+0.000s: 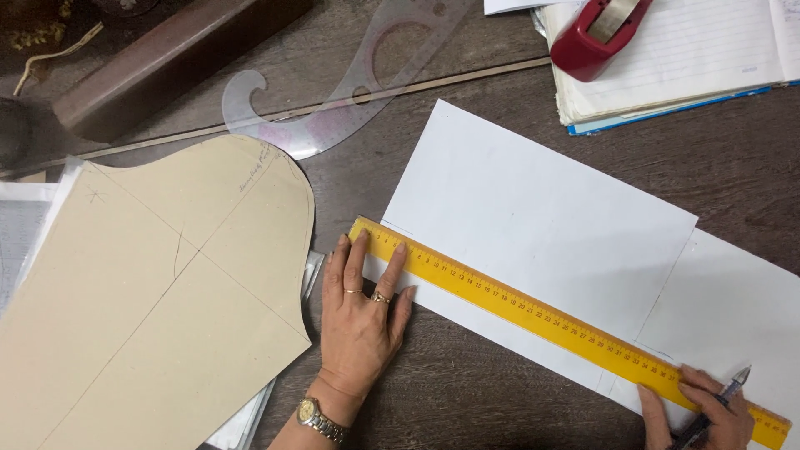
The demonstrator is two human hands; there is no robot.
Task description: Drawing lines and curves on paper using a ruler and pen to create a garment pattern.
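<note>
We find the long yellow plastic ruler [567, 325] laid aslant the white paper sheet [542, 225] mid-surface, left hand [362, 317] flat, fingers spread, pinning it, right hand [708, 408] gripping a pen [717, 404] at its lower end; no finished line discernible.

A brown card pattern piece [158, 292], curved at its top and marked with pencilled lines, is laid at the left over some pale sheets. A clear plastic French curve [350, 92] is seen above it. A red tape dispenser [596, 37] is set on a lined notebook [692, 67] at top right.
</note>
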